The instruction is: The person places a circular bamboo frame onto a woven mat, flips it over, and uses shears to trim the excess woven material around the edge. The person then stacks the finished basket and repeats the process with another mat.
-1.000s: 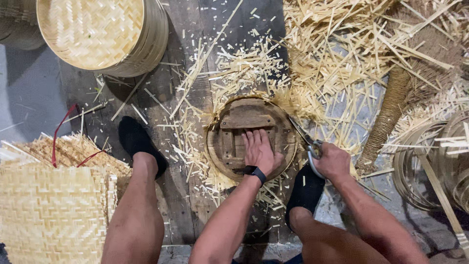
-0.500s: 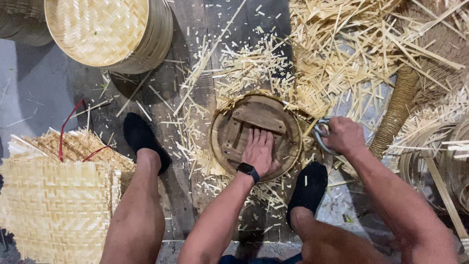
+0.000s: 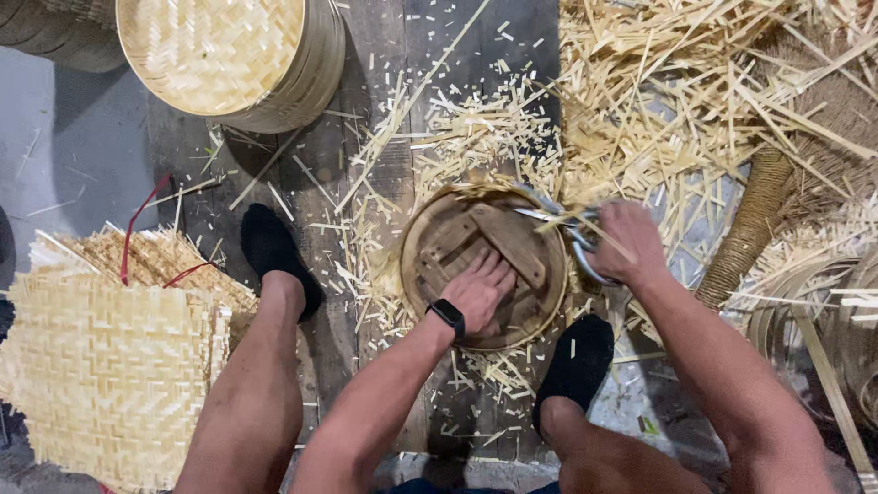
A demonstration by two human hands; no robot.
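A round wooden form [image 3: 485, 265] with crossed slats lies flat on the plank floor between my feet. My left hand [image 3: 477, 289] presses flat on its middle, fingers spread, a black watch on the wrist. My right hand [image 3: 624, 243] grips large metal scissors [image 3: 560, 220] at the form's upper right rim, blades pointing left over woven bamboo ends that stick out around the edge.
A round bamboo steamer basket [image 3: 229, 59] stands at the top left. Stacked woven bamboo mats [image 3: 101, 366] lie at the left by my left foot [image 3: 274, 256]. Heaps of bamboo strips and offcuts [image 3: 695, 101] cover the right; a rope-wrapped post [image 3: 745, 238] stands there.
The right hand with the scissors has moved up around the form's rim from its right side to the upper right. The left hand stays pressed on the form.
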